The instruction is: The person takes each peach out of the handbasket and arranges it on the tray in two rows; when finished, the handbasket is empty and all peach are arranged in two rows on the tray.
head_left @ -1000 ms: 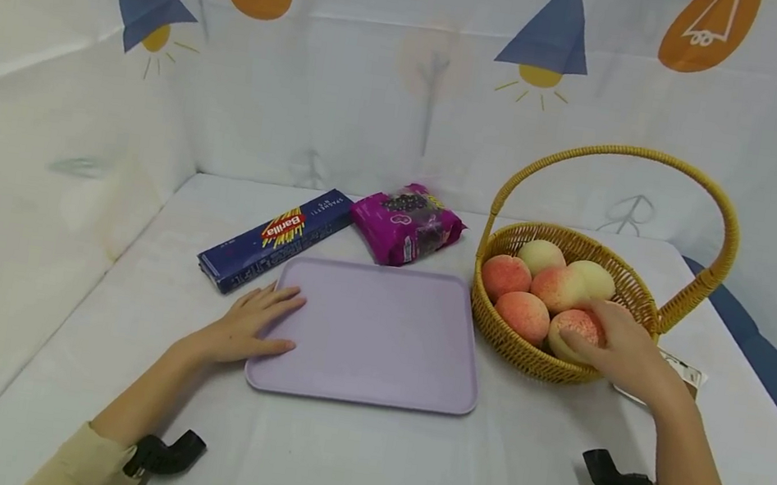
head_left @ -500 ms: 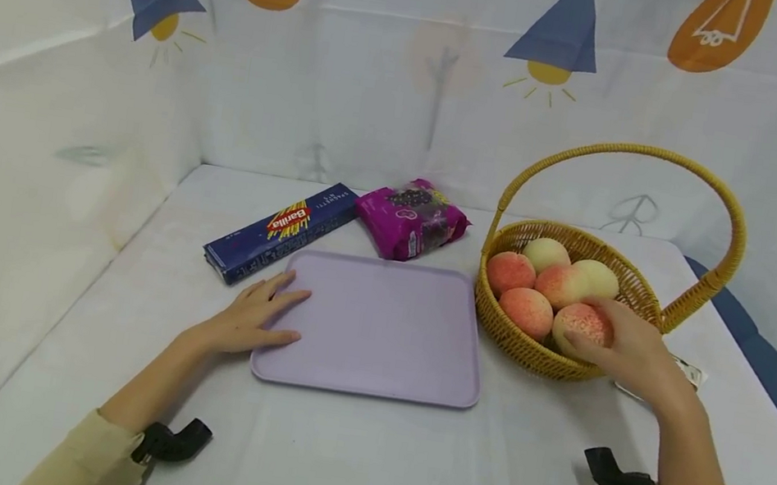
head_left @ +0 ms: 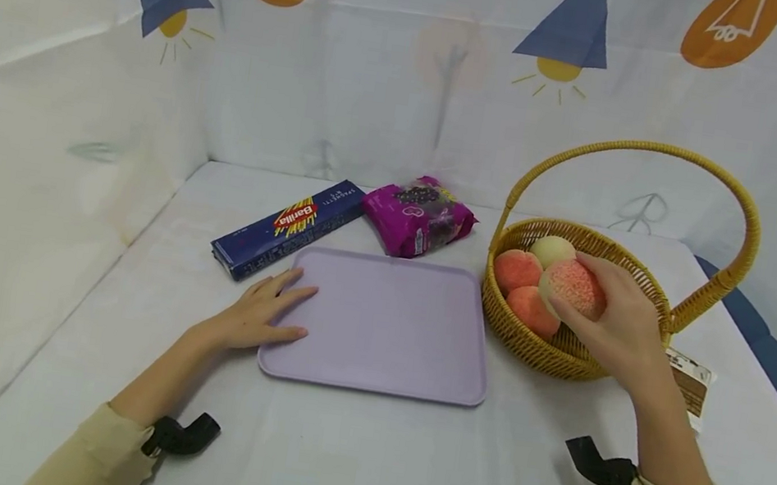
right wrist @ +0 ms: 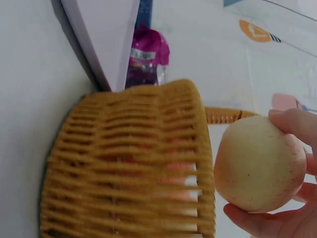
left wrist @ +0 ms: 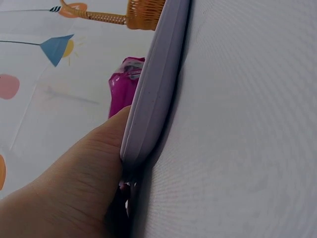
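My right hand [head_left: 619, 325] grips a pink-and-cream peach [head_left: 576, 289] between thumb and fingers, raised over the near right part of a wicker basket [head_left: 536, 359]. In the right wrist view the peach [right wrist: 260, 163] shows its pale side, just above the basket's rim [right wrist: 198, 148]. Several more peaches [head_left: 517, 271] lie in the basket, some hidden behind the held one. On the left, my left hand [head_left: 254, 319] rests with spread fingers on the left edge of a lilac tray [head_left: 384, 325]. Its thumb base lies against the tray's rim [left wrist: 148, 109] in the left wrist view.
Behind the tray lie a blue Barilla spaghetti box [head_left: 289, 227] and a purple shiny packet [head_left: 420, 218]. The basket's tall handle [head_left: 640, 147] arches over the fruit. A brown-and-white card-like item [head_left: 689, 384] sits partly under the right forearm.
The right hand has taken hold of the near right peach and lifted it up out of its place, slightly leftward. The left hand stays on the tray; the head view has shifted slightly.
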`<action>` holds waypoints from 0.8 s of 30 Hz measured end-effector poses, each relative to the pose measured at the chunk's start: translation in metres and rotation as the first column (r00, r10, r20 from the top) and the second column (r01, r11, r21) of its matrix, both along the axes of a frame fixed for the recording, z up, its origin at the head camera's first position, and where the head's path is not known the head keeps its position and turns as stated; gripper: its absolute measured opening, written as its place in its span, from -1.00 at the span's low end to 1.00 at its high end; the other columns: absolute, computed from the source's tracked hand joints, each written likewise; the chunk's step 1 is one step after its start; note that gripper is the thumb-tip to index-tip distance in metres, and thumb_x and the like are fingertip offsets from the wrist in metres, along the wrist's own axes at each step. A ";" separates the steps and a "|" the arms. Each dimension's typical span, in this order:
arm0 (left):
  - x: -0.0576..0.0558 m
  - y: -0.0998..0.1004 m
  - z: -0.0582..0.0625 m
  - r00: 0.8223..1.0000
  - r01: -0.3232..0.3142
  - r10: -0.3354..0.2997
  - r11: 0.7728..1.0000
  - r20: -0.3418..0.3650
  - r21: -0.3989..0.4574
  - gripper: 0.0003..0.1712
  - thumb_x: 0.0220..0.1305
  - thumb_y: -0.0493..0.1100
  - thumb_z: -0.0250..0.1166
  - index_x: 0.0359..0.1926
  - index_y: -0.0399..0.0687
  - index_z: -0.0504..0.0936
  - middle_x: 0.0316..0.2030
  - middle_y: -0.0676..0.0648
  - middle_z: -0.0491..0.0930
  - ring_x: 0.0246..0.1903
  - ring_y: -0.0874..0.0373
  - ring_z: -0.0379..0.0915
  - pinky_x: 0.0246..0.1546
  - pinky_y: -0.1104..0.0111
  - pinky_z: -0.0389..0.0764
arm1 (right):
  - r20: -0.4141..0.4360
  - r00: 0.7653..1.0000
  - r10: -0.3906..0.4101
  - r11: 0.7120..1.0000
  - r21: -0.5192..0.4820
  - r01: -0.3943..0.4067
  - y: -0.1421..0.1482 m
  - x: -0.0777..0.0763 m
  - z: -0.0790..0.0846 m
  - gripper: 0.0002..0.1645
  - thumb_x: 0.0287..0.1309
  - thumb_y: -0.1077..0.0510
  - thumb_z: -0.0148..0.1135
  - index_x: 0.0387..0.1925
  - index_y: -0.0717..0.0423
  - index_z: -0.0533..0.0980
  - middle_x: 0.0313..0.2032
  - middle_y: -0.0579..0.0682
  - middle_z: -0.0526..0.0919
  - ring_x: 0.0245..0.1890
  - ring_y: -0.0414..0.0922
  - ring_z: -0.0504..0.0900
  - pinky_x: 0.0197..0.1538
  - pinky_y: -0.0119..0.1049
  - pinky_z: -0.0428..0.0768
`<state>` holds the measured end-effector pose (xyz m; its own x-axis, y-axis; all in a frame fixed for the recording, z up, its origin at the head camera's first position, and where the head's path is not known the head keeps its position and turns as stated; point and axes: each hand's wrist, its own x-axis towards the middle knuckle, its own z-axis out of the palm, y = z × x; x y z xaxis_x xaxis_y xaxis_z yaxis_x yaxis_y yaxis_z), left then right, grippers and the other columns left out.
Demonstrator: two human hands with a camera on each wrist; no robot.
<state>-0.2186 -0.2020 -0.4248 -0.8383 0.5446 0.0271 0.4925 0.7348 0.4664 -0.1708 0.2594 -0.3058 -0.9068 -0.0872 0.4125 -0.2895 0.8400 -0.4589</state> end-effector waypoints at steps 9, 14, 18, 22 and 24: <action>-0.001 0.001 0.001 1.000 -0.001 0.001 1.000 -0.007 0.000 -0.19 0.15 0.22 0.18 0.36 0.05 0.18 0.39 -0.22 -0.14 0.30 -0.32 -0.23 0.20 -0.19 -0.15 | -0.086 0.994 0.071 0.997 0.021 -0.070 -0.021 -0.008 -0.006 -0.30 -0.01 0.04 0.36 0.19 0.04 0.34 0.13 0.20 0.34 0.04 0.20 0.39 -0.15 0.20 0.49; 0.000 0.001 0.000 1.000 0.003 -0.003 1.000 -0.011 0.005 -0.18 0.14 0.22 0.18 0.35 0.04 0.19 0.38 -0.22 -0.13 0.31 -0.30 -0.23 0.21 -0.17 -0.15 | -0.191 0.973 0.131 0.991 0.067 -0.120 -0.030 -0.013 -0.013 -0.35 -0.07 0.15 0.40 0.12 0.01 0.41 0.09 0.22 0.36 -0.03 0.20 0.45 -0.11 0.15 0.50; 0.000 0.001 0.000 1.000 0.004 -0.004 1.000 -0.012 0.004 -0.16 0.14 0.22 0.19 0.36 0.01 0.17 0.38 -0.22 -0.12 0.32 -0.28 -0.24 0.23 -0.14 -0.17 | -0.273 0.946 0.175 0.982 0.115 -0.148 -0.038 -0.018 -0.015 -0.36 -0.11 0.16 0.42 0.08 0.01 0.42 0.03 0.19 0.39 -0.06 0.14 0.45 -0.15 0.09 0.51; -0.001 0.001 -0.001 1.000 0.005 -0.005 1.000 -0.016 0.003 -0.15 0.14 0.22 0.19 0.36 -0.01 0.16 0.38 -0.23 -0.12 0.32 -0.26 -0.24 0.23 -0.13 -0.17 | -0.343 0.914 0.219 0.973 0.152 -0.175 -0.047 -0.022 -0.016 -0.37 -0.15 0.15 0.43 0.05 0.05 0.44 -0.03 0.23 0.41 -0.07 0.12 0.44 -0.14 0.06 0.50; -0.001 0.001 -0.001 1.000 0.003 -0.003 1.000 -0.015 0.004 -0.15 0.14 0.23 0.19 0.36 0.00 0.16 0.38 -0.22 -0.12 0.32 -0.26 -0.23 0.23 -0.13 -0.17 | -0.364 0.898 0.247 0.966 0.163 -0.200 -0.053 -0.024 -0.018 -0.37 -0.16 0.17 0.42 0.04 0.08 0.44 -0.05 0.24 0.43 -0.06 0.12 0.43 -0.09 0.06 0.48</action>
